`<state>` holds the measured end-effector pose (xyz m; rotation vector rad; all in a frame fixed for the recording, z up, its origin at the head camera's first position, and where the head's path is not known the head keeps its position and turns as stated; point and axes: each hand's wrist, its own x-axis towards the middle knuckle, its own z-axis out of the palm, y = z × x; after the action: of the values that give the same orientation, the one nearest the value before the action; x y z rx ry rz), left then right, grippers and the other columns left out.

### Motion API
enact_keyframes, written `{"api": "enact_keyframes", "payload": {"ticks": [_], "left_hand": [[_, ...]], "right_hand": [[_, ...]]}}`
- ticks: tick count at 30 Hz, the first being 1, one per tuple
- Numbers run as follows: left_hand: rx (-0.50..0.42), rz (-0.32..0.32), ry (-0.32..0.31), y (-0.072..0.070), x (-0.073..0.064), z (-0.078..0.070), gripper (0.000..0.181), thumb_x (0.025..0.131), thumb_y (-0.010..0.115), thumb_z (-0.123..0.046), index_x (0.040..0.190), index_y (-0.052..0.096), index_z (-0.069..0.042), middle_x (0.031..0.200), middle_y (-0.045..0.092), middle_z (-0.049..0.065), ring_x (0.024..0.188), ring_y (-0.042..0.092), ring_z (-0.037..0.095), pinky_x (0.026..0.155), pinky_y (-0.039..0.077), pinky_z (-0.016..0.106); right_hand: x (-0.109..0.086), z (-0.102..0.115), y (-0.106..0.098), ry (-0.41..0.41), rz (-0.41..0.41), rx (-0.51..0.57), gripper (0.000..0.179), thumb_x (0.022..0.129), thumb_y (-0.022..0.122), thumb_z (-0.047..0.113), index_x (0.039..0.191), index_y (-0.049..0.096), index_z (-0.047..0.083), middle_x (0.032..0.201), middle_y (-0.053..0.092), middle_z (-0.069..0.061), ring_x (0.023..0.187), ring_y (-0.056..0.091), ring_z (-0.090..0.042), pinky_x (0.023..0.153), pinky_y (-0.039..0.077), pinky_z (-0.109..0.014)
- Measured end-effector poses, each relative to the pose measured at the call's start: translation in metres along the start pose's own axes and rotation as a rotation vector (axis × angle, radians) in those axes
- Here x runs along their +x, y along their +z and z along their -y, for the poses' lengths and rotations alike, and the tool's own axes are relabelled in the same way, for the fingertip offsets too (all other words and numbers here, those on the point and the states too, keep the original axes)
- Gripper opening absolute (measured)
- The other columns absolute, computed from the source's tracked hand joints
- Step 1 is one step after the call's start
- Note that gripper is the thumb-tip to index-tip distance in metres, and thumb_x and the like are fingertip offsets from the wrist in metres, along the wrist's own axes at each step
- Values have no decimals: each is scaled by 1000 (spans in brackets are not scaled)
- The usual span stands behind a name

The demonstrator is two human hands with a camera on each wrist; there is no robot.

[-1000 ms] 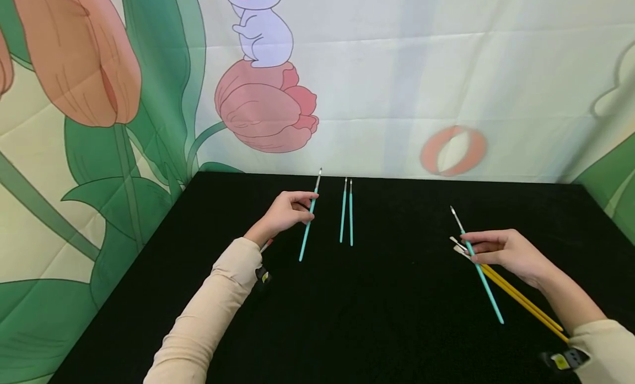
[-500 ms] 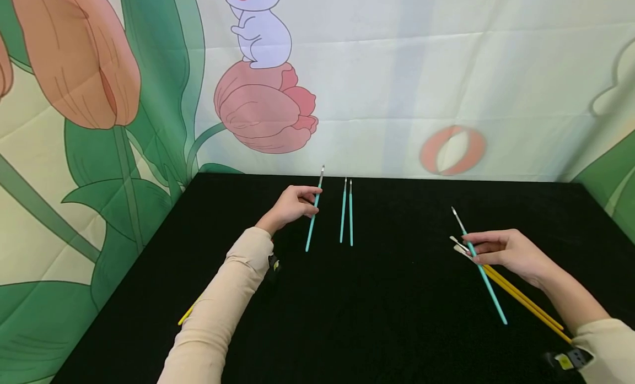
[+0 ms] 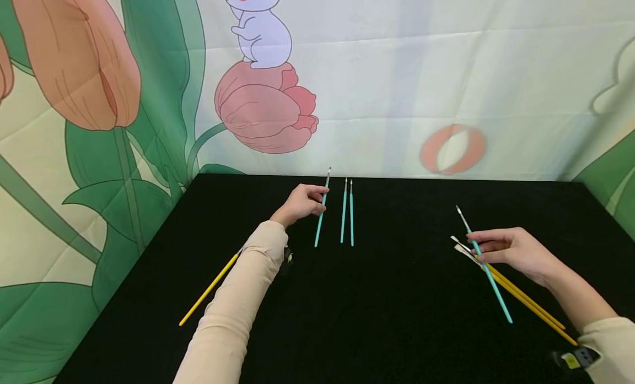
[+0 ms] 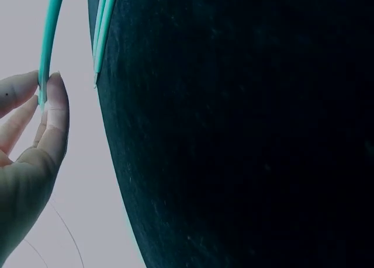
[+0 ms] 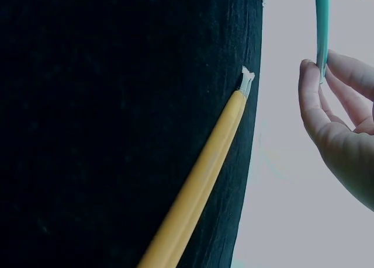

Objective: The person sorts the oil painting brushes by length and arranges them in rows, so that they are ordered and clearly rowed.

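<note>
My left hand (image 3: pixel 302 201) pinches a turquoise paintbrush (image 3: pixel 319 227) between thumb and fingertips, bristle end pointing away. Just right of it, two more turquoise paintbrushes (image 3: pixel 343 218) lie side by side near the table's far edge. My right hand (image 3: pixel 518 254) pinches another turquoise paintbrush (image 3: pixel 496 290), slanted, over two yellow-handled paintbrushes (image 3: pixel 531 306) that lie close together. In the left wrist view the thumb and fingers (image 4: pixel 56 119) meet on the turquoise handle. The right wrist view has the fingers (image 5: pixel 312 98) pinching the other brush.
A yellow-handled paintbrush (image 3: pixel 208 290) lies at the left, its far end hidden by my left sleeve (image 3: pixel 238 296). The black table (image 3: pixel 387 318) ends at a printed cloth backdrop (image 3: pixel 367 97) with flowers and a cartoon animal.
My left hand has moved right and a little away with its paintbrush, toward the two lying turquoise ones. The left yellow paintbrush has come into view. My right hand has shifted slightly right.
</note>
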<state>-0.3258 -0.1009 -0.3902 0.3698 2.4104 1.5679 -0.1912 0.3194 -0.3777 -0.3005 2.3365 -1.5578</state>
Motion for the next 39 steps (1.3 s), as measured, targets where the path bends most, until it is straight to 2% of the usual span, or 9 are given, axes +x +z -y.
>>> {"api": "enact_keyframes", "payload": {"ticks": [3, 7, 13, 21, 24, 31, 39], "left_hand": [[-4, -6, -14, 2, 4, 0, 47, 79, 61, 10, 125, 53, 1, 94, 49, 13, 72, 53, 15, 69, 53, 29], [-10, -12, -29, 3, 9, 1, 48, 79, 61, 10, 126, 52, 2, 93, 49, 13, 70, 52, 14, 68, 53, 28], [-9, -2, -46, 7, 17, 2, 49, 79, 61, 10, 126, 51, 2, 90, 48, 10, 68, 52, 14, 68, 53, 29], [-2, 18, -68, 11, 24, 3, 48, 80, 60, 10, 127, 50, 3, 99, 50, 18, 68, 52, 14, 67, 53, 28], [10, 25, -74, 14, 26, 3, 48, 80, 60, 9, 127, 50, 3, 97, 50, 16, 69, 52, 15, 67, 53, 28], [27, 27, -84, 20, 31, 7, 48, 80, 60, 9, 127, 51, 2, 92, 49, 11, 70, 51, 16, 67, 53, 29], [40, 25, -113, 24, 35, 13, 47, 80, 61, 9, 125, 52, 2, 92, 51, 12, 71, 52, 16, 68, 53, 29]], "right_hand": [[0, 1, 0, -11, 5, 12, 37, 80, 64, 4, 117, 59, 7, 101, 62, -11, 88, 61, -21, 75, 52, -31], [1, 4, 0, -15, 1, -8, 34, 81, 65, 5, 114, 61, 11, 102, 62, -10, 88, 61, -20, 74, 52, -30], [3, 7, 0, -4, -19, -34, 38, 80, 66, 7, 117, 58, 5, 102, 62, -9, 87, 60, -17, 75, 52, -30], [6, 7, 2, 4, -11, -27, 40, 79, 67, 9, 118, 57, 6, 106, 60, -16, 90, 60, -21, 76, 52, -32], [7, 7, 4, 0, -11, -26, 41, 80, 67, 8, 119, 57, 4, 106, 60, -16, 90, 60, -21, 76, 52, -32], [10, 8, 9, 9, -14, -43, 53, 79, 67, 9, 124, 47, -10, 110, 56, -23, 90, 60, -21, 76, 52, -32], [14, 12, 14, 16, -22, -51, 56, 80, 66, 10, 126, 44, -11, 111, 55, -25, 90, 60, -20, 77, 52, -34]]}}
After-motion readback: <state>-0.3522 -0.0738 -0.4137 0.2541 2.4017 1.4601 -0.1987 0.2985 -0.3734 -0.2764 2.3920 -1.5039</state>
